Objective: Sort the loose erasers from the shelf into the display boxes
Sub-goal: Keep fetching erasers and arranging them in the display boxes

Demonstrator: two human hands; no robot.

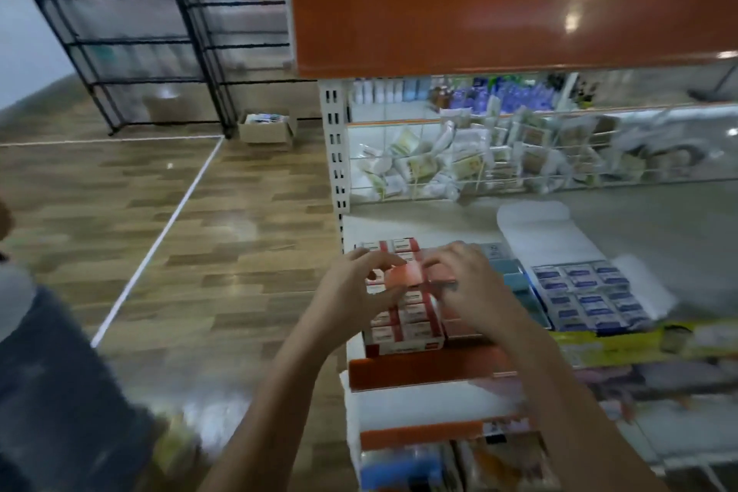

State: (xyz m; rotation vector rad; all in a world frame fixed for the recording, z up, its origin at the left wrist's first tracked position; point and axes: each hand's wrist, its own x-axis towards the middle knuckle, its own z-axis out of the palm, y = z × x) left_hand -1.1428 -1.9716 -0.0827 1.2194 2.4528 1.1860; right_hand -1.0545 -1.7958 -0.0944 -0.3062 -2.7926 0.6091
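Grip: both hands meet on one small pink-red eraser [402,275]; the left hand [355,288] pinches its left end with curled fingers, the right hand [465,286] curls round its right end.
Eraser position: held in the air just above the red display box [403,326], over the box's middle rows.
Blur: the eraser is smeared by motion, so its label and exact shape cannot be read.
Red display box: sits at the left end of the shelf [639,220], packed with rows of red-and-white erasers; the hands cover its upper middle.
Behind the right hand: a blue box [519,288] is mostly hidden by the wrist; its contents cannot be made out.
Blue display box: a white box [587,294] of blue-labelled erasers lies further right, flap open toward the back, well apart from the hands.
Shelf front: orange edge strip [419,367] below the red box; a yellow band to its right is blurred.
Upper tier: wire basket [479,168] of pale packets, printing illegible.
Left edge: a dark sleeve [52,391], cut off by the frame.
Floor: a cardboard carton [266,128] stands by the black racks.
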